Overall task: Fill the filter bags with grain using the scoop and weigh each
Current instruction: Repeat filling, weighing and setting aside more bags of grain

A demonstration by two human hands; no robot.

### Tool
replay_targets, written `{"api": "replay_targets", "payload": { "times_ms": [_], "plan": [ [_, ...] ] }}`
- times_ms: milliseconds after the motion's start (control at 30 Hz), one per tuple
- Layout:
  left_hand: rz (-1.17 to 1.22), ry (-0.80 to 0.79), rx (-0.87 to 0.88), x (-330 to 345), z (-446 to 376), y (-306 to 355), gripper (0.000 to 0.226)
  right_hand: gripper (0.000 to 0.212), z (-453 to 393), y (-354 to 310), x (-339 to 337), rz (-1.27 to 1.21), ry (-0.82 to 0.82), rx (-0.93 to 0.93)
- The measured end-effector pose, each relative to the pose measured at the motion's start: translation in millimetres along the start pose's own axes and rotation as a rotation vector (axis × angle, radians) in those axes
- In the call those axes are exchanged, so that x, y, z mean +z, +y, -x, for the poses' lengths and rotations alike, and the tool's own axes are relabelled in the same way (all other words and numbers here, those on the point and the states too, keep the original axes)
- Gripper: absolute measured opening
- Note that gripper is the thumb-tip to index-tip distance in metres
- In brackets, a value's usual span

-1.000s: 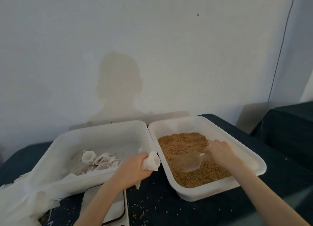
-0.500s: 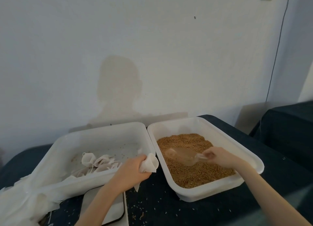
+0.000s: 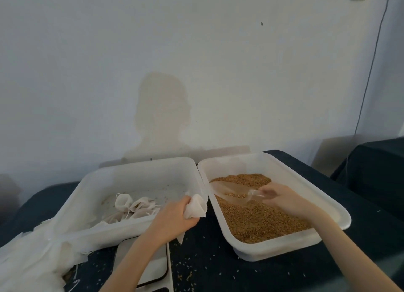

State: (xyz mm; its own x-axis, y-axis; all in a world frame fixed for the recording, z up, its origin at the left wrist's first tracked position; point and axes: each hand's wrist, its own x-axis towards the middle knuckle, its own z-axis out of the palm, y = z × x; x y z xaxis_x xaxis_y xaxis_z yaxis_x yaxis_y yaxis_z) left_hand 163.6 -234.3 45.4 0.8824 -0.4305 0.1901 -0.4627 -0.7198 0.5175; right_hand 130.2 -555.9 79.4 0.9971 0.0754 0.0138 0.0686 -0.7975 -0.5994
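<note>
My left hand grips a white filter bag between the two tubs, its mouth turned toward the right tub. My right hand holds the handle of a clear plastic scoop, which carries some brown grain and points left toward the bag, above the grain in the right white tub. The left white tub holds several filled, tied bags. A white scale lies under my left forearm, partly hidden.
A pile of white filter material spills over the table's left front. Loose grains are scattered on the dark tablecloth. The wall stands close behind the tubs. A second dark-covered surface is at the far right.
My right hand lifted the scoop out of the grain and swung it left and up toward the bag. My left hand kept the bag in nearly the same place.
</note>
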Motion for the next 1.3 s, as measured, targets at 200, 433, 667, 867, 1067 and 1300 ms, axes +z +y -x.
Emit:
{"api": "replay_targets", "payload": {
  "times_ms": [200,433,667,867,1067,1300],
  "plan": [
    [-0.042,0.026,-0.038,-12.7,3.3,-5.4,0.03,0.028,0.0,-23.0,-5.2,-0.047,-0.098,-0.095],
    [-0.066,0.026,-0.045,-15.3,5.4,-1.0,0.044,0.027,-4.3,-28.6,-10.2,0.047,-0.179,-0.1],
    [-0.108,0.024,0.001,-11.8,5.1,2.9,0.055,0.03,-4.8,-36.1,-13.8,0.067,-0.175,-0.114],
    [-0.09,0.025,0.031,-8.3,4.3,5.1,0.063,0.031,-7.0,-44.5,-9.2,0.069,-0.186,-0.129],
    [-0.049,0.055,0.005,-3.6,4.5,3.6,0.062,0.03,-10.8,-62.4,-7.4,0.157,-0.117,-0.191],
    [0.133,0.143,-0.073,6.2,2.9,12.6,0.047,0.049,-21.1,-103.9,-7.4,0.642,0.309,-0.396]
  ]
}}
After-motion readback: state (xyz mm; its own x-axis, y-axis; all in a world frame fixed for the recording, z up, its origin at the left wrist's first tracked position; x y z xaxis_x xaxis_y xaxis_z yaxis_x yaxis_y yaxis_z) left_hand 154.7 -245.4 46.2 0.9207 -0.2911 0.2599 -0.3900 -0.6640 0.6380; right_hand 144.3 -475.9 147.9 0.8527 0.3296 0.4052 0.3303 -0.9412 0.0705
